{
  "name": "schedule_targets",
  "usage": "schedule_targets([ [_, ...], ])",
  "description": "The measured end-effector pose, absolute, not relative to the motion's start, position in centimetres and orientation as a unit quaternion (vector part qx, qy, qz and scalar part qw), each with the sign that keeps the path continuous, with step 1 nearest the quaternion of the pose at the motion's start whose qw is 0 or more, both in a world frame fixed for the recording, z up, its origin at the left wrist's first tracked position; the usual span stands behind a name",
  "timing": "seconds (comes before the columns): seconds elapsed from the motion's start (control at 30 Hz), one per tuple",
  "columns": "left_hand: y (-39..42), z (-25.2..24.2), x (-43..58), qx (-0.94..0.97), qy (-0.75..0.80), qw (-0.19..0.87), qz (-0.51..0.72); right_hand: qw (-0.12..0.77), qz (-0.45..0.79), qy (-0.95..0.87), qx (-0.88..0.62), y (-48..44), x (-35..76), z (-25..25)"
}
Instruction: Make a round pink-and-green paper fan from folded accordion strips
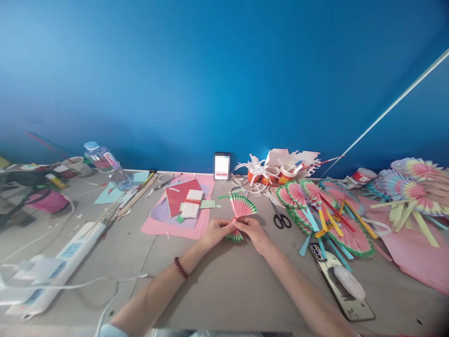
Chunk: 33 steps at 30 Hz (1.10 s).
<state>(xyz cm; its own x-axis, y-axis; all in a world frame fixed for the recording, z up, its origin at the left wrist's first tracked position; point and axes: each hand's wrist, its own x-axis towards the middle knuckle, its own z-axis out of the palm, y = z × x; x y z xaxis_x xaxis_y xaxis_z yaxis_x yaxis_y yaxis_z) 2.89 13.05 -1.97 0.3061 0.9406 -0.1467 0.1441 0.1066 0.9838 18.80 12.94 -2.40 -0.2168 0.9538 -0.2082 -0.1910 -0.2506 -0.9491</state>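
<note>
A pleated paper fan [242,206], pink with a green-and-white border, is gathered at its middle and spreads out above and below like a bow. My left hand [218,231] pinches it at the gathered waist from the left. From the right, my right hand [253,231] closes its fingertips on the same waist. Both hands are just over the grey table [224,281]. Left of them, a white folded packet with a red band [192,203] lies on stacked red, purple and pink paper sheets [154,227].
Black-handled scissors [282,221] lie right of my hands. Finished paper fans [351,234] pile up beyond, near a phone [354,304] with a white mouse-shaped object [349,282] on it. Paper cups [271,175] line the wall. At left are a bottle [110,164] and a power strip [59,271].
</note>
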Motion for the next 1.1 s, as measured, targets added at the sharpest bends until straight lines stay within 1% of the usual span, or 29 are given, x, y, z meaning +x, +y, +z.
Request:
schedule_targets([
  [0.2,12.8,-1.8,3.2,0.577,0.483,0.553,0.357,0.454,0.634,-0.417,-0.468,13.0,18.5,-3.1],
  [0.37,12.6,-1.6,3.2,0.584,0.456,0.569,0.357,0.477,0.626,-0.394,-0.475,13.0,18.3,-3.7],
  [0.9,12.7,-1.3,3.4,0.597,0.458,0.558,0.35,0.519,0.603,-0.371,-0.479,12.7,17.9,-3.2],
  [1.1,12.7,-1.7,3.5,0.603,0.451,0.556,0.352,0.512,0.639,-0.342,-0.461,12.9,18.2,-3.1],
])
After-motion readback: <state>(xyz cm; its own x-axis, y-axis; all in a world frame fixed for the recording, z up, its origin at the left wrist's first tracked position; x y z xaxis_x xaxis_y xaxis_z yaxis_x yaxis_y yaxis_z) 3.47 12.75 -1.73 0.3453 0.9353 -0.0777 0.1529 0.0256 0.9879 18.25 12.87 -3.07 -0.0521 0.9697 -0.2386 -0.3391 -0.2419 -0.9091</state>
